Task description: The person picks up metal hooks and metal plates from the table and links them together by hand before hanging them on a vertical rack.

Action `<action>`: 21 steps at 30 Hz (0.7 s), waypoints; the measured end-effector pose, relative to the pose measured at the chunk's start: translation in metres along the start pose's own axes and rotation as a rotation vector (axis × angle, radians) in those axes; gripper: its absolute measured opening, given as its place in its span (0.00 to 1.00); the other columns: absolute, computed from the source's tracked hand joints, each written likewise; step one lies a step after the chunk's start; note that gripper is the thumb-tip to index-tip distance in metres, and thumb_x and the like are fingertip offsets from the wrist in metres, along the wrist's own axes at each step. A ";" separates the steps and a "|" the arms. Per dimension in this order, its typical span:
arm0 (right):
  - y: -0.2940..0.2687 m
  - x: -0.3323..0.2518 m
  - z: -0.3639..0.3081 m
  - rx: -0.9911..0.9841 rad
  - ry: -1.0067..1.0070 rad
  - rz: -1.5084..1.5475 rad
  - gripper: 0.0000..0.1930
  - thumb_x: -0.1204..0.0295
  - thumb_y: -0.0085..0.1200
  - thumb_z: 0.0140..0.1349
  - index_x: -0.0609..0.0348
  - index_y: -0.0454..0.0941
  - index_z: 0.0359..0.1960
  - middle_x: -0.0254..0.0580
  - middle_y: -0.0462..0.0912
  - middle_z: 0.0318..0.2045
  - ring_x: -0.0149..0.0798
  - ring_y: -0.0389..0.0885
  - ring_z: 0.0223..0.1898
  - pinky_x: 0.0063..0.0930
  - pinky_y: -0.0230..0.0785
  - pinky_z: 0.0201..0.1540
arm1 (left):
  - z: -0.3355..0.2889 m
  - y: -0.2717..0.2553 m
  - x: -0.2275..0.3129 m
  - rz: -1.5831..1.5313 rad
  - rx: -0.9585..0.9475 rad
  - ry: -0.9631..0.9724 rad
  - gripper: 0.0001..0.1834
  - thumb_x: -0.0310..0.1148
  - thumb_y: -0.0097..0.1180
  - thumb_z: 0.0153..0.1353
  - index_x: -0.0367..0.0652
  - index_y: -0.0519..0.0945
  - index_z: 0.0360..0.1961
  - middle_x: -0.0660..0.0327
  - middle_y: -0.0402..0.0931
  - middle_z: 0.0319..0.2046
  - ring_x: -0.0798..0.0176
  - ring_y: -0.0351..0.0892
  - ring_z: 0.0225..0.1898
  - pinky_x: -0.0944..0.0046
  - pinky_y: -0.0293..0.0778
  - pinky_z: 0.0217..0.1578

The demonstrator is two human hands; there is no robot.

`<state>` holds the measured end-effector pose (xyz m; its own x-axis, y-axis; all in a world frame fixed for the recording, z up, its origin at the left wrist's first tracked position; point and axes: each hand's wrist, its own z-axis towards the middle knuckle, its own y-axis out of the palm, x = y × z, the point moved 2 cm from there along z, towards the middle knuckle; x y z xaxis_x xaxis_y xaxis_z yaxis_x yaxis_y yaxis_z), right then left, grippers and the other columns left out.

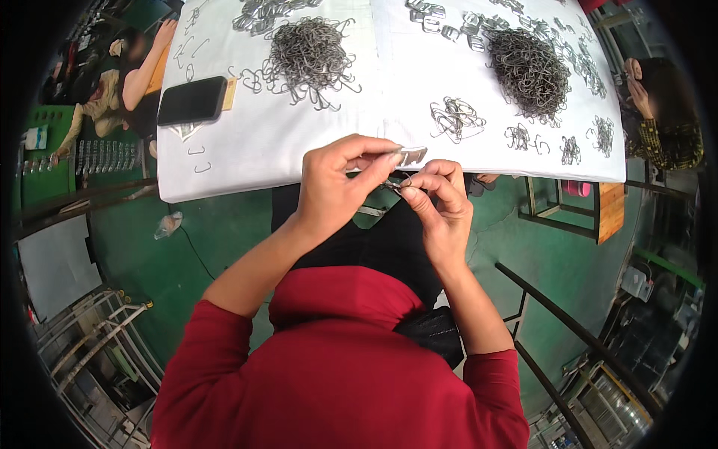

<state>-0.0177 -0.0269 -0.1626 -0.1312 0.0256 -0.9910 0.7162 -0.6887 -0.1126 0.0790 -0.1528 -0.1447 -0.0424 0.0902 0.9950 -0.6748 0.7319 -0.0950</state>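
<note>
My left hand (336, 176) is closed, with thumb and fingers pinching a small flat silver metal buckle (413, 156) just past the table's near edge. Close beside it, my right hand (441, 202) is closed too, its fingertips pinching a small dark metal wire piece (394, 185) whose exact shape is partly hidden. The two hands nearly meet, and the pieces they hold lie close together; whether these are joined I cannot tell. Ahead on the white-covered table (404, 82) lie a heap of bent wire hooks (310, 56) and a larger, darker heap of wire hooks (529, 75).
Loose metal buckles (430, 16) lie toward the far side. Smaller clusters of wire pieces (458, 118) sit near the right front. A black phone (192, 101) rests at the table's left. One person (146, 75) sits at left, another (658, 112) at right. A wooden stool (609, 212) stands below.
</note>
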 end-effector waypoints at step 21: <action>0.039 0.010 0.103 -0.266 -0.174 -0.531 0.07 0.72 0.55 0.55 0.60 0.79 0.33 0.39 0.77 0.30 0.37 0.77 0.29 0.29 0.67 0.34 | -0.044 -0.023 -0.008 -0.003 0.081 0.115 0.07 0.18 0.56 0.54 0.34 0.80 0.35 0.57 0.79 0.32 0.71 0.78 0.31 0.74 0.74 0.32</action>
<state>-0.0615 -0.1277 -0.1691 -0.6105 0.1818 -0.7709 0.6658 -0.4093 -0.6238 0.1267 -0.1406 -0.1522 0.0413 0.1678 0.9850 -0.7321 0.6760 -0.0844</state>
